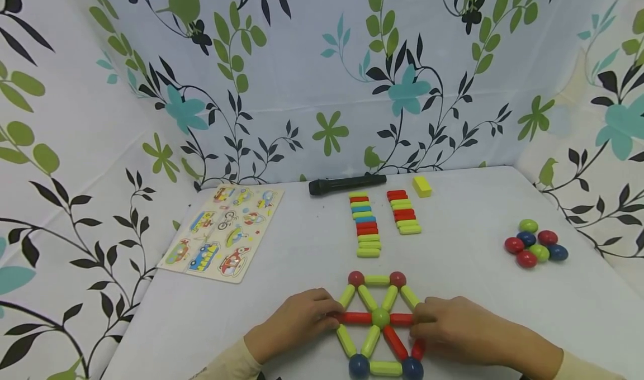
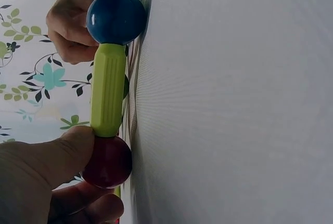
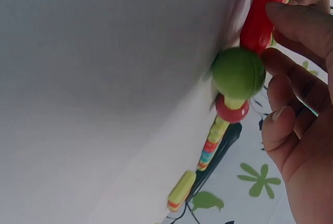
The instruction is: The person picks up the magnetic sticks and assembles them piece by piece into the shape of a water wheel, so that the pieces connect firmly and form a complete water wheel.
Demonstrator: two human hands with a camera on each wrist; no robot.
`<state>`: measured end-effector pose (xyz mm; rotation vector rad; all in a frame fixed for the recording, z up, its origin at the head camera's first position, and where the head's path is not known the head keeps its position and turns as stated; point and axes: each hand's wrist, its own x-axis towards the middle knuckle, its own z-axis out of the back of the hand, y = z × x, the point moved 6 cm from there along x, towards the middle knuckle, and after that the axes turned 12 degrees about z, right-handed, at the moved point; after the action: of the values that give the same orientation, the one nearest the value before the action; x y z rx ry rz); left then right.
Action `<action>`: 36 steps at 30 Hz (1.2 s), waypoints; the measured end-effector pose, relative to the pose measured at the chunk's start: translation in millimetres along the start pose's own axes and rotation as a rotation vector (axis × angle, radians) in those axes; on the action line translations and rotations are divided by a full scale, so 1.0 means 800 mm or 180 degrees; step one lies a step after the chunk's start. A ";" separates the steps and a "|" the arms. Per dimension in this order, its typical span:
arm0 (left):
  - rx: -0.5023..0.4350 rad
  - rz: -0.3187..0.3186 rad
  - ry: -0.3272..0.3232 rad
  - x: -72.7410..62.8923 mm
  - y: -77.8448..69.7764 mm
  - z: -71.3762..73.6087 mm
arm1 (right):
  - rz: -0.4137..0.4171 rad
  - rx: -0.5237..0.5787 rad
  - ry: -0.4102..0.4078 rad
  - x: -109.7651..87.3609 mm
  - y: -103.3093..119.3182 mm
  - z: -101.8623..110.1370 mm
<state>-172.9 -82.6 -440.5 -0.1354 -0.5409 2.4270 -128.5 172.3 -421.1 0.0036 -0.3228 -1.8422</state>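
A flat hexagon of magnetic rods and balls lies on the near part of the table, with a green centre ball [image 1: 380, 318] and two blue balls [image 1: 359, 365] at its near corners. My left hand [image 1: 297, 325] pinches the dark red ball [image 2: 108, 162] at the left corner, beside a lime rod [image 2: 108, 90]. At the right corner, my right hand [image 1: 465, 331] holds a red rod [image 3: 260, 18] between thumb and fingers. That rod runs from a blue ball to a green ball [image 3: 238, 73], which the right hand covers in the head view.
Beyond the hexagon stand two columns of loose rods [image 1: 369, 237] [image 1: 404, 212], a yellow block [image 1: 421, 186] and a black microphone [image 1: 347, 184]. A vehicle puzzle board [image 1: 223, 232] lies at left. Several loose balls [image 1: 539, 252] cluster at right on the white table [image 1: 468, 212].
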 end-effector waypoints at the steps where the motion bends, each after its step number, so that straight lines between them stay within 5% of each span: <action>1: 0.0000 -0.0001 0.0003 0.000 0.000 0.000 | -0.0027 -0.0020 -0.0006 -0.001 -0.002 0.001; 9: -0.0017 -0.0013 0.0009 -0.001 0.000 0.001 | -0.0231 0.0123 -0.0051 -0.005 -0.023 0.013; 12: -0.0021 -0.0021 -0.0002 -0.002 0.000 0.003 | -0.0701 -0.0064 -0.0092 -0.005 -0.061 0.032; 16: -0.0031 -0.0025 -0.0012 -0.003 0.002 0.004 | -0.1362 -0.0748 -0.0093 0.004 -0.131 0.058; 22: -0.0048 -0.0029 0.0009 -0.002 0.005 -0.001 | -0.1609 -0.1296 0.0162 0.029 -0.208 0.055; 28: -0.0031 -0.0080 -0.0020 -0.001 0.004 -0.005 | -0.1606 -0.1314 0.0387 0.043 -0.229 0.039; 36: -0.0035 -0.0022 -0.0002 -0.002 0.003 -0.004 | -0.1949 -0.0886 0.0357 0.043 -0.237 0.037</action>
<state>-172.7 -84.2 -444.3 -0.1371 -0.5541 2.4179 -322.1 194.6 -429.3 0.0151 0.0274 -2.4702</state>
